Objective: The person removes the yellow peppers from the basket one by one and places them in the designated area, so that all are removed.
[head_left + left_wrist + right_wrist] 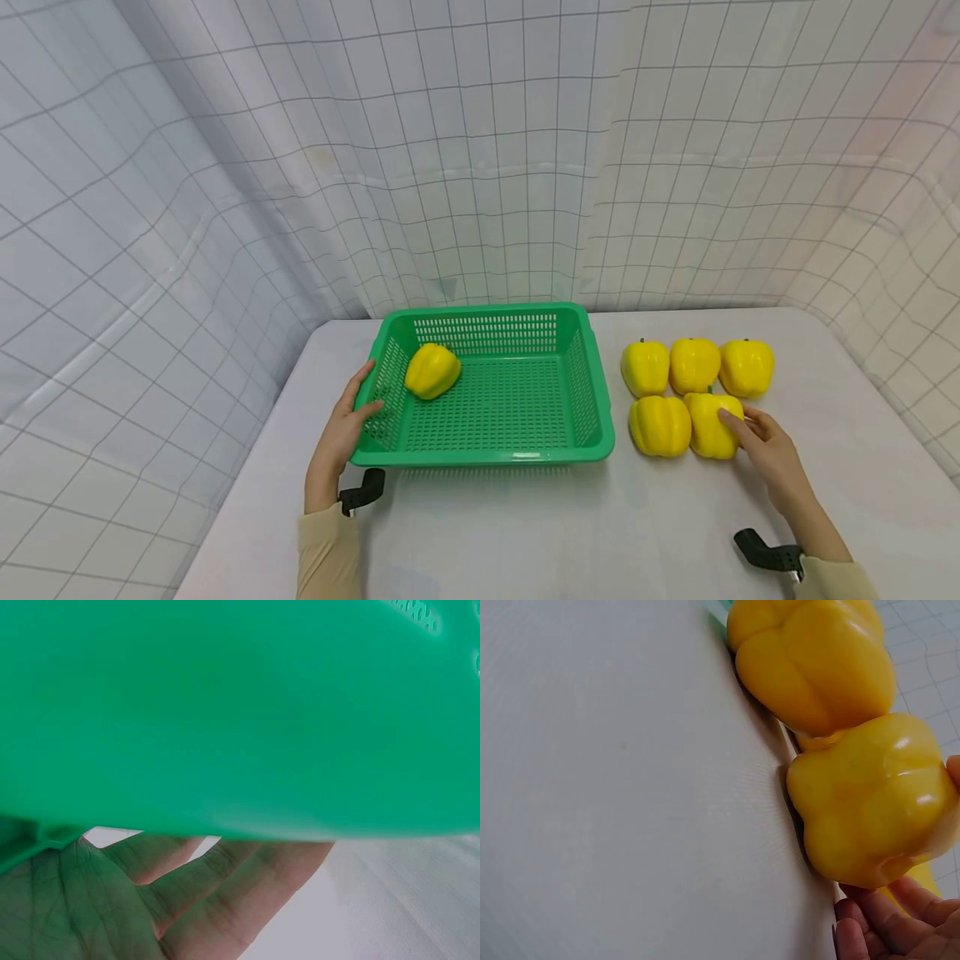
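Note:
My left hand grips the left rim of a green plastic basket, thumb over the edge and fingers along the outside. In the left wrist view the basket wall hides the fingertips of that hand. One yellow bell pepper lies inside the basket near its left wall. At the right, my right hand holds the front-row yellow bell pepper between thumb and fingers. The right wrist view shows this pepper low on the table, with fingers curled against its side.
Beside the held pepper sits another yellow bell pepper. Behind them, three more stand in a row, among them the middle pepper. A white table carries everything. Grid-patterned white curtains surround its back and sides.

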A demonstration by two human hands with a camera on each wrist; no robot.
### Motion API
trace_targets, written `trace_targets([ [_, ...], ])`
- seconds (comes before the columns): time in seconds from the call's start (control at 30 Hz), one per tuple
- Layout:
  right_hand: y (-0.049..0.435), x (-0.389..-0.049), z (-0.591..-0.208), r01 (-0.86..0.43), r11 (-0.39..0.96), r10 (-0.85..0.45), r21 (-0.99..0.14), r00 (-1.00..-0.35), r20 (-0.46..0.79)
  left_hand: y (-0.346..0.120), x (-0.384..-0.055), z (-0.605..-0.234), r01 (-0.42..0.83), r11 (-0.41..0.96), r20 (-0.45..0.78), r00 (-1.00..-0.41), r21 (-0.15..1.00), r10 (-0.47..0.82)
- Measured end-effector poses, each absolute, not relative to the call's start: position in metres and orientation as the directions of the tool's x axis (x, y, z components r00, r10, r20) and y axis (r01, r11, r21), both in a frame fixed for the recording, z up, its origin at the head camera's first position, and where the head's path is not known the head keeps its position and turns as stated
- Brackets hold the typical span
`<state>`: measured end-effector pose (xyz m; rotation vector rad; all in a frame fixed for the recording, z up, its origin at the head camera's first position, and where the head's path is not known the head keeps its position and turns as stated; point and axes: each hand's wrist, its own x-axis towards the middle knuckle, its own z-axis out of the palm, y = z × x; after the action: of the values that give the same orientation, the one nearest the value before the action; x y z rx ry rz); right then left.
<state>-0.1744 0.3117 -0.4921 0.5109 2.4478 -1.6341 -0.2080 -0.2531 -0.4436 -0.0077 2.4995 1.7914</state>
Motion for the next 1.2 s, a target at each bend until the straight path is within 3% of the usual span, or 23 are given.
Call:
trace_targets([
  [0.3,0.308,-0.174,-0.489,0.357,0.423,0.194,-0.833,-0.933,-0.302,-0.255,-0.21,-0.449,-0.033,0.339,-0.045,-0.999,0.94,0.029],
  [0.43,0.307,-0.173,-0.489,0.315,0.447,0.216,-0.838,-0.946,-0.24,-0.255,-0.211,-0.45,-0.028,0.343,-0.042,-0.999,0.939,0.032],
  [0.67,0.32,-0.187,-0.508,0.146,0.573,0.329,-0.806,-0.942,0.063,-0.253,-0.211,-0.449,-0.036,0.336,-0.049,-0.998,0.941,0.03],
  [0.87,0.293,-0.19,-0.472,-0.096,0.59,0.326,-0.801,-0.88,0.345,-0.253,-0.209,-0.447,-0.037,0.329,-0.048,-0.999,0.944,0.026],
  [1.2,0.246,-0.207,-0.429,-0.352,0.563,0.128,-0.748,-0.856,0.5,-0.255,-0.209,-0.448,-0.045,0.335,-0.053,-0.998,0.941,0.015],
])
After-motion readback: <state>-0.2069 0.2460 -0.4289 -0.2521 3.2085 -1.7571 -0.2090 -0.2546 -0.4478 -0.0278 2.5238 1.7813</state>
